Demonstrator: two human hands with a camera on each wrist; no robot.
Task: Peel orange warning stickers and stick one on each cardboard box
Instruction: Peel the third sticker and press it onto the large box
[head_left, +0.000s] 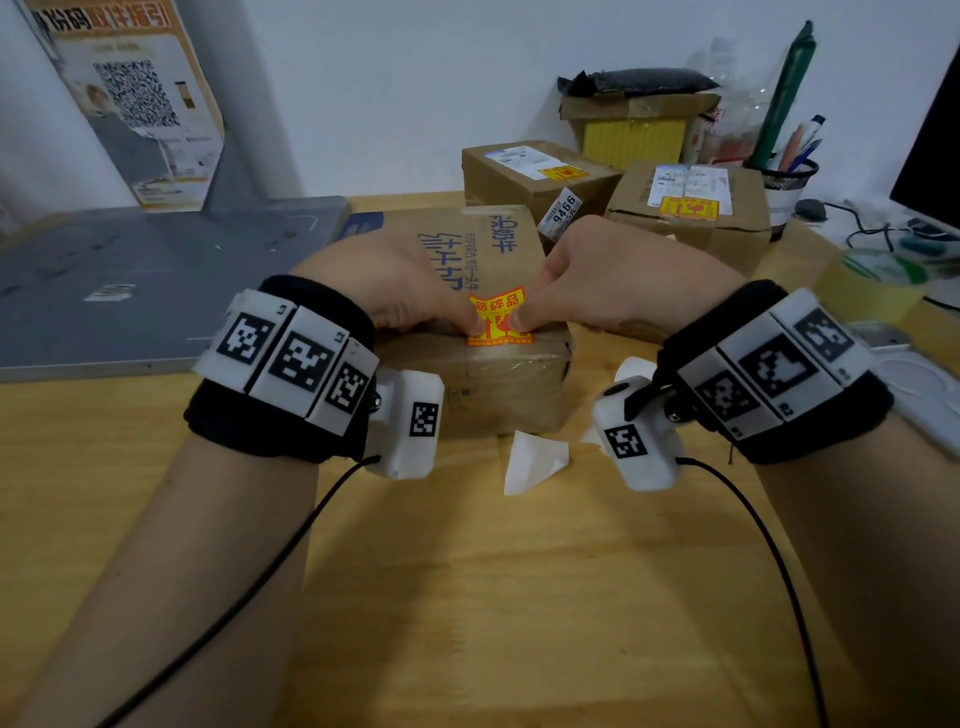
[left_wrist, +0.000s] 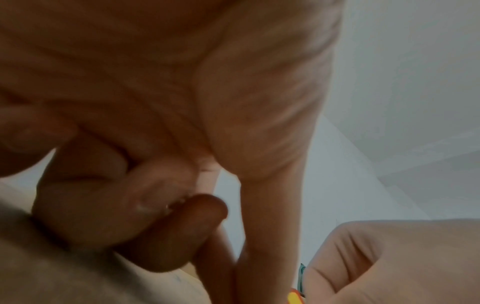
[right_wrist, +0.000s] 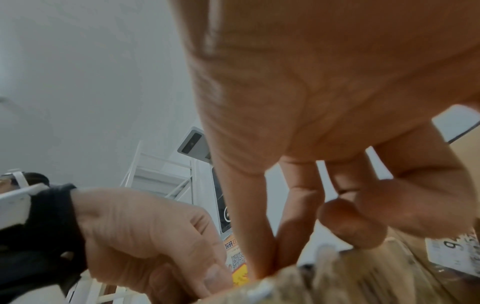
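A cardboard box (head_left: 498, 384) with blue print stands in the middle of the wooden table. An orange warning sticker (head_left: 500, 306) sits at the near edge of its top, lower edge on the cardboard, upper part slightly raised. My left hand (head_left: 470, 322) and right hand (head_left: 522, 314) meet over it, each pinching the sticker between thumb and forefinger, other fingers curled. The right wrist view shows my right hand (right_wrist: 267, 265) closing on the sticker (right_wrist: 240, 275), the left hand (right_wrist: 155, 236) beside it. Two more boxes (head_left: 519, 192) (head_left: 727, 234) behind each carry a sticker (head_left: 561, 172) (head_left: 688, 208).
White backing-paper scraps (head_left: 530, 460) lie on the table just before the box. A grey board (head_left: 156, 270) covers the left side. At the back right are an open carton (head_left: 634, 130), a pen holder (head_left: 789, 182), a tape roll (head_left: 872, 291) and a monitor (head_left: 930, 145).
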